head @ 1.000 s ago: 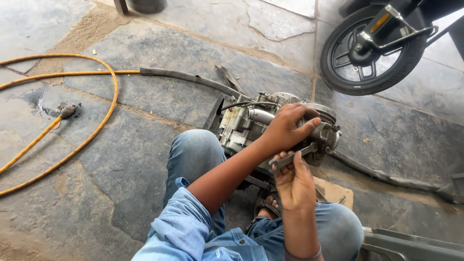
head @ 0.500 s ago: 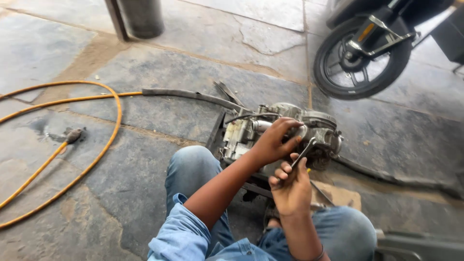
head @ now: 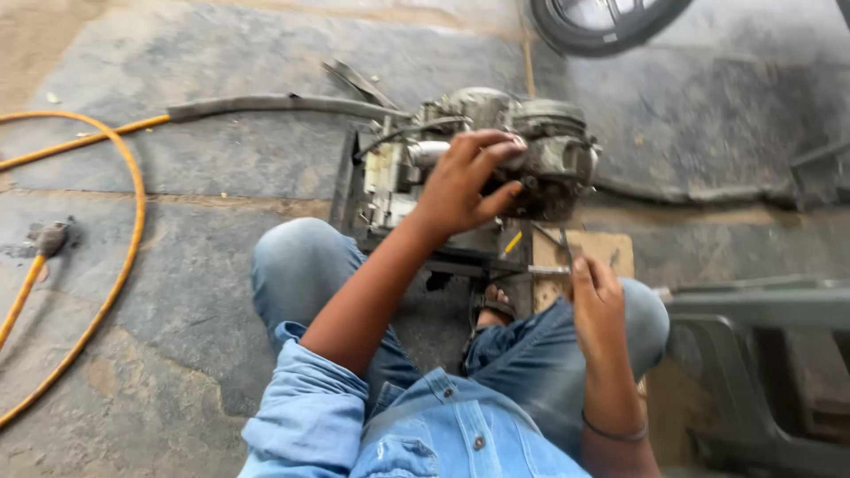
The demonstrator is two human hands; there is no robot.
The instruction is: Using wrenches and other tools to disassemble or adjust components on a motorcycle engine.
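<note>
- Grey metal, greasy and dull, makes up the small engine [head: 482, 155] that sits on the stone floor [head: 221, 168] just past our knees, resting on a dark frame.
- Our left hand [head: 465, 181] lies on top of the engine, fingers spread and curled over its casing, the fingertips pressed on the rounded part at the right; we are gripping the engine body itself, not lifting it.
- Our right hand [head: 598, 305] is lower and nearer to us, above the right knee, well apart from the engine. Its thumb and fingers are pinched on a thin metal tool [head: 553, 257] whose tip points up and left toward the frame; we cannot tell what kind of tool it is.
- A flat piece of cardboard [head: 602, 252] lies under the tool, just beside the frame.
- One sandalled foot [head: 496, 305] shows between our blue-jeaned legs, below the frame.
- A dark hose [head: 283, 106] runs from the left side of the engine across the floor and joins a yellow hose [head: 124, 195], which loops wide to the left edge.
- At the top edge, beyond the engine, we see part of a motorcycle tyre [head: 602, 22].
- To our right stands a grey plastic chair [head: 761, 354], close to the right knee.
</note>
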